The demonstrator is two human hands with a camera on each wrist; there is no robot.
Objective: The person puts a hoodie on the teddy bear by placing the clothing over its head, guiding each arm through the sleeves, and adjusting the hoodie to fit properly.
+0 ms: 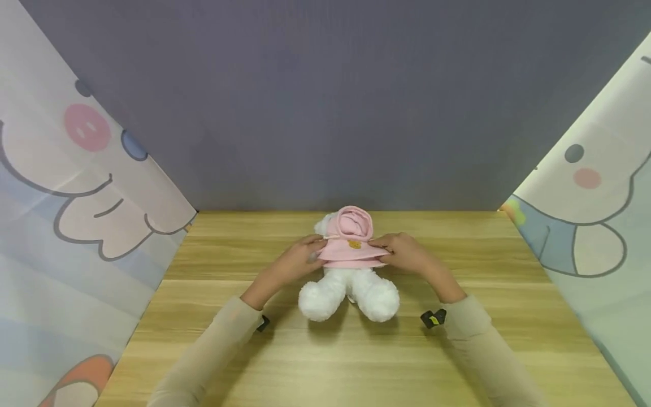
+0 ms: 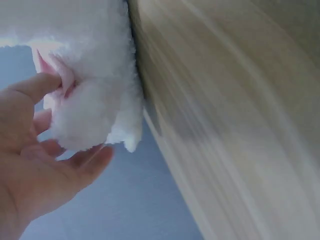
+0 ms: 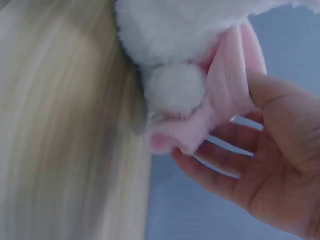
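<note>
A white plush toy (image 1: 377, 297) lies on the table with its legs toward me. It has a pink hooded top (image 1: 338, 252) with a small yellow-brown patch on the chest, and the hood hides its face. My left hand (image 1: 300, 259) pinches the top's lower edge on the left. In the left wrist view, the thumb presses the pink cloth (image 2: 64, 75) while the other fingers spread around a fluffy white arm (image 2: 90, 117). On the other side my right hand (image 1: 409, 253) pinches the top. The right wrist view shows a pink sleeve (image 3: 175, 135) by its fingertips.
The toy lies on a wood-grain table (image 1: 346, 362), close to a grey back panel (image 1: 325, 102). Cartoon-printed curtains (image 1: 46, 226) flank the table on the left and right. A dark band (image 1: 433, 319) is at my right wrist.
</note>
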